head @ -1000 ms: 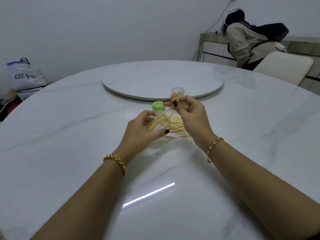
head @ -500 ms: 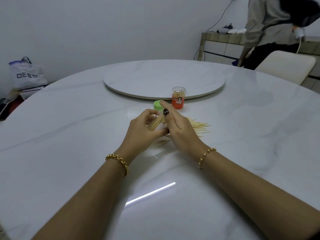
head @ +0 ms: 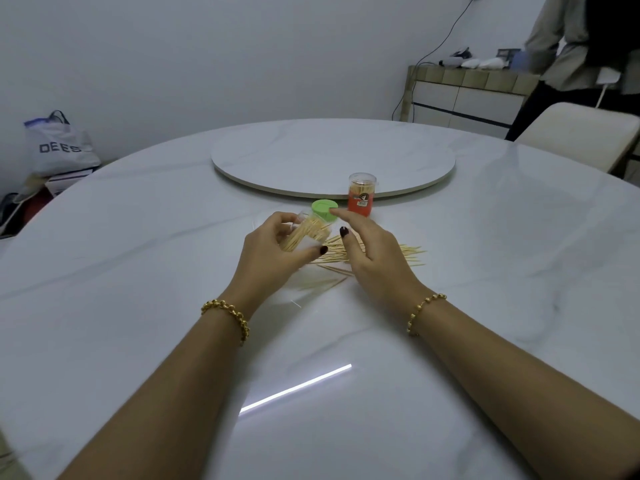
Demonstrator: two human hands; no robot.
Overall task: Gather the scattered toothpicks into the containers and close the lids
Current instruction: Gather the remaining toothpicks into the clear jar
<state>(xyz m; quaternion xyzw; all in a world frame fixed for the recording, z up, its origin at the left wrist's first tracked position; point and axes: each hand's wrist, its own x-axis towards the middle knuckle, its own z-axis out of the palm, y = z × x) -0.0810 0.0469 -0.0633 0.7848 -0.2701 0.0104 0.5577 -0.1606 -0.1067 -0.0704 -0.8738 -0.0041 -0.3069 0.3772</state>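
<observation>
My left hand [head: 273, 252] grips the tilted jar [head: 305, 233]; my right hand [head: 375, 252] hovers, fingers loose, seemingly empty, over the toothpicks [head: 407, 252].

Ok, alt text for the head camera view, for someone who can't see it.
The left hand holds a tilted clear container of toothpicks at a white marble table; the open right hand hovers over loose toothpicks. A green lid and a red container sit just beyond.

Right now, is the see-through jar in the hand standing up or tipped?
Tipped. The left hand holds the clear jar slanted, and the toothpicks inside lie at an angle, not straight up.
</observation>
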